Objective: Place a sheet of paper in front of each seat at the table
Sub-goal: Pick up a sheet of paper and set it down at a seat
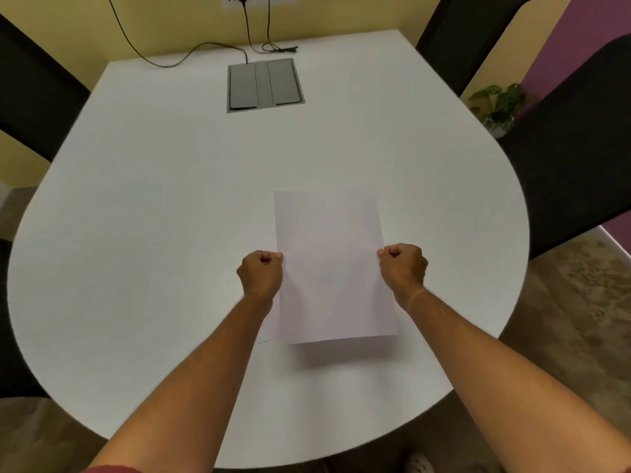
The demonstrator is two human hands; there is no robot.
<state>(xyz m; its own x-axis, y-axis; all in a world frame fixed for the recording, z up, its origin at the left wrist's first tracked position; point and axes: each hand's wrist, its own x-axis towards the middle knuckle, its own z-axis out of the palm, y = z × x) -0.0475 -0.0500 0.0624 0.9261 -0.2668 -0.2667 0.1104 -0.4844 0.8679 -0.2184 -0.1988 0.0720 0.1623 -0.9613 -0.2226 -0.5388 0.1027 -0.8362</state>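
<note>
Both fists, left hand (pixel 261 273) and right hand (pixel 403 266), pinch a plain white paper sheet (pixel 333 268), seemingly several stacked, above the near white rounded table (pixel 153 233); no seat served yet.

A plain white sheet of paper (pixel 331 264), blank and uncreased, is held lengthwise just above the white surface (pixel 153 233), casting a shadow under its near edge. Another sheet's corner peeks out beneath its left side.
</note>
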